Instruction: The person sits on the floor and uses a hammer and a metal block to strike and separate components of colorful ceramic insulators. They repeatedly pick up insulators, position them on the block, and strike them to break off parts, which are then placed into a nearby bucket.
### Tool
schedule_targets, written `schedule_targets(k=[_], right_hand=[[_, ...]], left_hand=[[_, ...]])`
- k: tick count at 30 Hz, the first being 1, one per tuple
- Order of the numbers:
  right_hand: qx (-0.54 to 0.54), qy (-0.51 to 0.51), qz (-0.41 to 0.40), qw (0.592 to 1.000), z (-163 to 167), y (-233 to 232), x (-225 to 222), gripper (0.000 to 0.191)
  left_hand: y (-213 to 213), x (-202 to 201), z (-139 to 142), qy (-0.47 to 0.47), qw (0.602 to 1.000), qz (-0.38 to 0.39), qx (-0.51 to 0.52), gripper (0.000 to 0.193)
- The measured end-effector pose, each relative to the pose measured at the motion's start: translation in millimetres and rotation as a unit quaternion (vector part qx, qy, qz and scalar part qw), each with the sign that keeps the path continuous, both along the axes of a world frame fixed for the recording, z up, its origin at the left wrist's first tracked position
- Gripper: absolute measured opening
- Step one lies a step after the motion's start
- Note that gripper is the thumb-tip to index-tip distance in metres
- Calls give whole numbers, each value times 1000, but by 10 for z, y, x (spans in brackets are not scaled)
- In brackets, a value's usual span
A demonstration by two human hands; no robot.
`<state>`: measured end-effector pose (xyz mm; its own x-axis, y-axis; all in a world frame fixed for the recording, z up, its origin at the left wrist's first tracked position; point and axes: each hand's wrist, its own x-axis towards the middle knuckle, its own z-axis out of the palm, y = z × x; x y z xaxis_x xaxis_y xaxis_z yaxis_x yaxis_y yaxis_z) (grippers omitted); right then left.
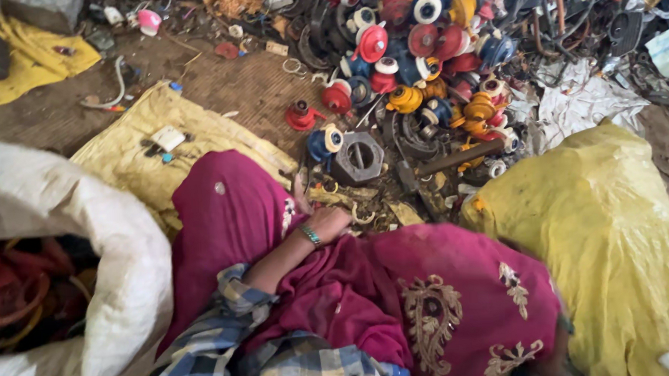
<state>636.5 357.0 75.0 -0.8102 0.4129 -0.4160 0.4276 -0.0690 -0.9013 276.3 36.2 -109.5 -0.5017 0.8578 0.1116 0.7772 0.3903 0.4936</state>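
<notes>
Left hand [327,224] on magenta cloth [232,214] — white sack [92,241], yellow sack [610,238]

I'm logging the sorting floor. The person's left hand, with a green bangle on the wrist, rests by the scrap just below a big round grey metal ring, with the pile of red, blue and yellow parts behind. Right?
Not quite: in the head view the grey metal piece is six-sided, a large hexagonal nut, not a round ring. The left hand, the green bangle and the pile of parts are as you say.

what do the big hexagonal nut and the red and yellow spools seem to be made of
Hexagonal nut: probably cast metal, dull dark grey with a rough, grimy surface. Spools: likely plastic, with smooth, saturated red, yellow and blue faces showing a slight sheen; some have white centres.
</notes>
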Motion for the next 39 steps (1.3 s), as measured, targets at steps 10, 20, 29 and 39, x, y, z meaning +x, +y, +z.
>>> schedule_targets(k=[10,20,29,39], right_hand=[[101,99,43,989,791,409,-886,50],[194,69,321,925,802,-243,-2461,53],[486,-36,279,827,-1346,-793,-3253,45],[471,-53,357,805,-1654,-849,-3332,53]], left_hand=[[38,-649,383,-56,995,-24,-81,29],[198,-2007,763,40,972,229,-20,20],[382,-2081,465,2,958,280,-54,101],[596,-2077,306,-7,968,242,-72,91]])
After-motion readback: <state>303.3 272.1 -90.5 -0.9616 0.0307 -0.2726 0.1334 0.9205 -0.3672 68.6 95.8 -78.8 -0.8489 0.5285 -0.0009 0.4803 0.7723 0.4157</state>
